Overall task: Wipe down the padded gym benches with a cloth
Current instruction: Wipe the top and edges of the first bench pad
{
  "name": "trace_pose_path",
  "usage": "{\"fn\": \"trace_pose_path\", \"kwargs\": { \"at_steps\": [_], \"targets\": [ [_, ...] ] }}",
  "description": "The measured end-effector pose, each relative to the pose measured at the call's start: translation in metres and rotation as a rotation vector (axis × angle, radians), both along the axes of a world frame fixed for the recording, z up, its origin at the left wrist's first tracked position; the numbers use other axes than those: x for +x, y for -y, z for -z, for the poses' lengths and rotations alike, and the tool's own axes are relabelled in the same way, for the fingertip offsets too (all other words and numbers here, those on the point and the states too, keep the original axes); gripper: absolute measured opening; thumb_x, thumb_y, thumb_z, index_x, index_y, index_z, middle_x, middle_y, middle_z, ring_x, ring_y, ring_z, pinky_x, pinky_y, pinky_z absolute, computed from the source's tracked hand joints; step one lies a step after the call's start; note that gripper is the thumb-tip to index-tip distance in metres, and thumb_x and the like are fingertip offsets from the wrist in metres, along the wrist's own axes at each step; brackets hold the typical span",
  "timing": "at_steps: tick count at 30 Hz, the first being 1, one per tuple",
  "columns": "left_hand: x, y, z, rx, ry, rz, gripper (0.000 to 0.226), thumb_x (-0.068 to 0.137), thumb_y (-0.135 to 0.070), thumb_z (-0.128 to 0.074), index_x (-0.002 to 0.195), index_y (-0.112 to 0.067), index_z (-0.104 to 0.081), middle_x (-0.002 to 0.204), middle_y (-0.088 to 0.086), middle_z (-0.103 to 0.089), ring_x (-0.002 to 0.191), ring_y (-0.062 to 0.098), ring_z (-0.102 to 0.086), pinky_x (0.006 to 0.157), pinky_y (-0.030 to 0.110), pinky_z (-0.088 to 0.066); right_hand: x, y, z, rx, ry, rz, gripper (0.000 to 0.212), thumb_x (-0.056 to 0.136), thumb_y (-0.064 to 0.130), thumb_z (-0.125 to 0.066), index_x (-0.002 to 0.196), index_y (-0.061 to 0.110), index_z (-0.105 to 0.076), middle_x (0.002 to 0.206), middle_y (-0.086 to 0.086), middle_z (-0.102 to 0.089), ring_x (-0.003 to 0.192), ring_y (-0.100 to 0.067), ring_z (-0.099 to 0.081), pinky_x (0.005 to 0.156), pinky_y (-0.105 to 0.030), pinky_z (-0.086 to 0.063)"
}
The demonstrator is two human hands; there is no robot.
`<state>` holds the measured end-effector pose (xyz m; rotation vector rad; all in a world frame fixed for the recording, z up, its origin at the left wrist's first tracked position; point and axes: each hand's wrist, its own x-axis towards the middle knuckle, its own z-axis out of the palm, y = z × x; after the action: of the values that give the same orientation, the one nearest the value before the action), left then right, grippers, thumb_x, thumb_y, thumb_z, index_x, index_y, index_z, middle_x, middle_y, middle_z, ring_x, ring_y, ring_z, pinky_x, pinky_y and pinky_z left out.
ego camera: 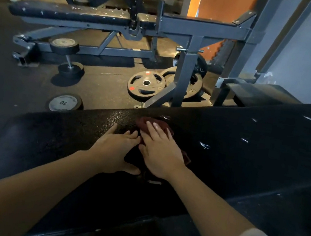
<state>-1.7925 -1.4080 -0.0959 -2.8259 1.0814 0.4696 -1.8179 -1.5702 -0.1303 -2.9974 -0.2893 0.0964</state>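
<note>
Right hand [160, 151] lies flat, fingers straight, pressing crumpled maroon cloth [150, 124] onto near padded bench [246, 151], black pebbled vinyl with white scuffs. Left hand [114, 149] rests beside, fingers spread, touching cloth edge. Round iron weight plates [146, 86] on floor beyond

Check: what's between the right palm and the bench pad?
Head view: the cloth, dark red, lies flat under the right hand, on the near bench. The left hand rests beside it on the pad.

Right hand [160, 151] presses a dark red cloth [149, 124] flat on the black bench [246, 151].
</note>
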Motion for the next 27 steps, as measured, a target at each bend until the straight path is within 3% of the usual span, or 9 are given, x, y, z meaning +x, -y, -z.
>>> {"fn": "trace_pose_path", "kwargs": {
  "at_steps": [3,7,10,16,20,23,27],
  "targets": [
    [0.002,-0.002,0.005,-0.046,-0.058,-0.006,0.099,0.085,-0.064,-0.056,0.156,-0.02,-0.002,0.163,-0.001,0.002,0.15,0.014,-0.001,0.12,0.037,0.002,0.007,0.025,-0.003,0.005,-0.028,-0.081,0.053,0.104,0.043,-0.025,0.154,0.029,-0.016,0.163,0.005,0.002,0.149,-0.012,0.006,0.12,-0.038,0.002],
    [0.005,-0.005,0.008,-0.124,-0.124,-0.024,0.101,0.083,-0.062,-0.06,0.155,-0.025,-0.001,0.162,-0.008,0.008,0.148,0.01,0.005,0.119,0.03,-0.005,0.035,0.06,-0.008,-0.019,-0.041,0.158,0.053,0.104,0.042,-0.021,0.155,0.028,-0.015,0.164,-0.001,0.001,0.15,-0.018,0.005,0.12,-0.042,0.003],
    [0.007,-0.004,0.009,-0.125,-0.115,-0.028,0.103,0.081,-0.064,-0.061,0.155,-0.026,0.0,0.161,-0.009,0.009,0.148,0.008,0.006,0.119,0.032,-0.008,0.063,0.037,-0.007,0.015,-0.06,0.24,0.055,0.104,0.043,-0.019,0.156,0.025,-0.01,0.164,-0.005,0.002,0.15,-0.021,0.005,0.119,-0.046,0.005],
    [0.004,-0.002,0.006,-0.102,-0.108,-0.059,0.103,0.082,-0.064,-0.06,0.153,-0.029,0.006,0.142,-0.019,0.021,0.126,-0.003,0.012,0.118,0.031,-0.011,0.065,0.005,-0.003,0.036,-0.041,-0.041,0.053,0.105,0.041,-0.021,0.155,0.029,-0.013,0.164,0.001,0.002,0.15,-0.016,0.006,0.119,-0.041,0.004],
    [0.008,-0.003,0.009,-0.122,-0.114,-0.059,0.105,0.079,-0.066,-0.062,0.154,-0.03,0.003,0.153,-0.017,0.018,0.134,-0.002,0.015,0.118,0.031,-0.01,0.075,0.053,-0.009,-0.007,-0.066,0.111,0.052,0.105,0.041,-0.019,0.155,0.028,-0.015,0.164,0.0,0.002,0.15,-0.018,0.005,0.119,-0.044,0.002],
    [0.01,-0.003,0.01,-0.113,-0.107,-0.069,0.106,0.077,-0.066,-0.063,0.154,-0.031,0.001,0.157,-0.016,0.013,0.135,-0.003,0.014,0.117,0.031,-0.015,0.084,0.04,-0.009,-0.02,-0.043,0.214,0.055,0.104,0.038,-0.019,0.156,0.02,-0.014,0.164,-0.004,0.001,0.15,-0.021,0.003,0.12,-0.046,0.002],
    [0.005,-0.001,0.008,-0.118,-0.108,-0.109,0.104,0.078,-0.063,-0.065,0.154,-0.03,-0.003,0.16,-0.013,0.005,0.148,0.007,0.002,0.116,0.031,-0.016,0.08,-0.011,-0.002,0.034,-0.023,-0.045,0.052,0.105,0.034,-0.021,0.155,0.021,-0.016,0.164,-0.001,-0.001,0.15,-0.018,0.001,0.121,-0.044,0.001]
  ]
}}
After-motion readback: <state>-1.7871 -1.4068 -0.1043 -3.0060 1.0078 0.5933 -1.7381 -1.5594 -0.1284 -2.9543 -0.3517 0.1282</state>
